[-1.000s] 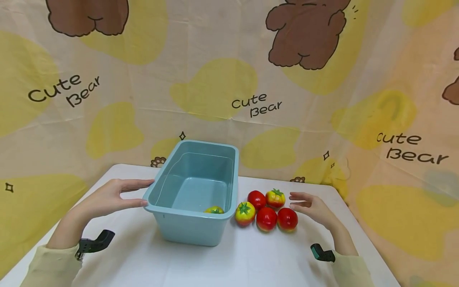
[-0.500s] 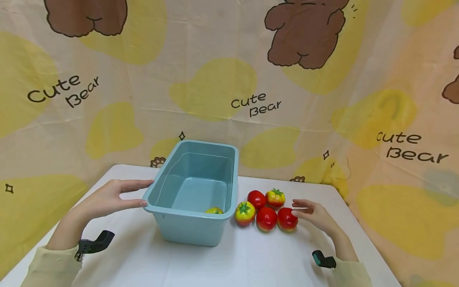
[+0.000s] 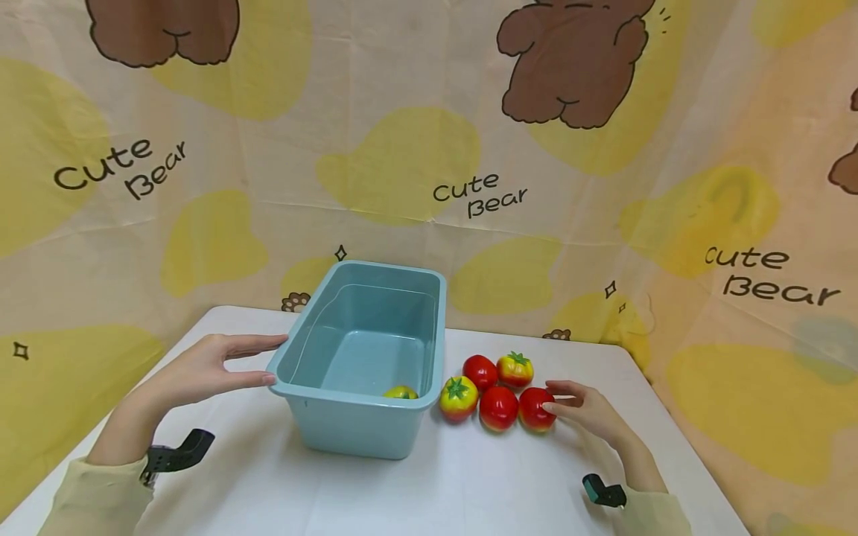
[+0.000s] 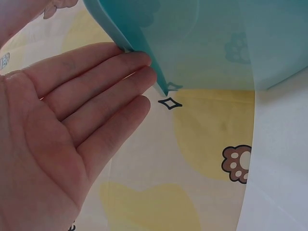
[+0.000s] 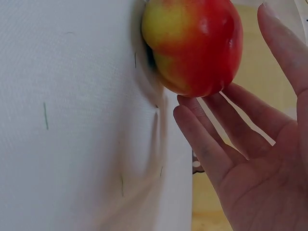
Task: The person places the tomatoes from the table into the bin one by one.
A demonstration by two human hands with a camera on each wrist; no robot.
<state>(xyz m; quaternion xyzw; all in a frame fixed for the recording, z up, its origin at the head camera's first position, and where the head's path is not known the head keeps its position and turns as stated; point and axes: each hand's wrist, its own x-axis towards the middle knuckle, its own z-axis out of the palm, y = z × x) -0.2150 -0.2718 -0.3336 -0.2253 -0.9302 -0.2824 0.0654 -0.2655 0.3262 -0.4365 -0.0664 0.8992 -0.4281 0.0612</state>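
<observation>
A light blue plastic bin [image 3: 355,428] stands left of centre in the head view, with a yellowish tomato [image 3: 401,392] in its near right corner. My left hand [image 3: 201,370] is at the bin's left rim, its fingers straight and their tips right at the edge. My right hand [image 3: 593,413] reaches to the rightmost red tomato [image 3: 535,409]. In the right wrist view, extended fingertips meet the lower side of this red-and-yellow tomato [image 5: 197,43], and the thumb stands apart from it. Its stem end is hidden.
Beside the bin several more tomatoes sit in a cluster: a red one [image 3: 499,409], another red one [image 3: 480,372] and yellow-red ones with green leaves [image 3: 459,399]. All rest on a white table [image 3: 436,491]. A bear-print cloth [image 3: 402,164] hangs behind.
My right hand has come down and nearer the viewer, from beside the rear yellow-red tomato to the rightmost red one. My left hand and the bin have stayed in place.
</observation>
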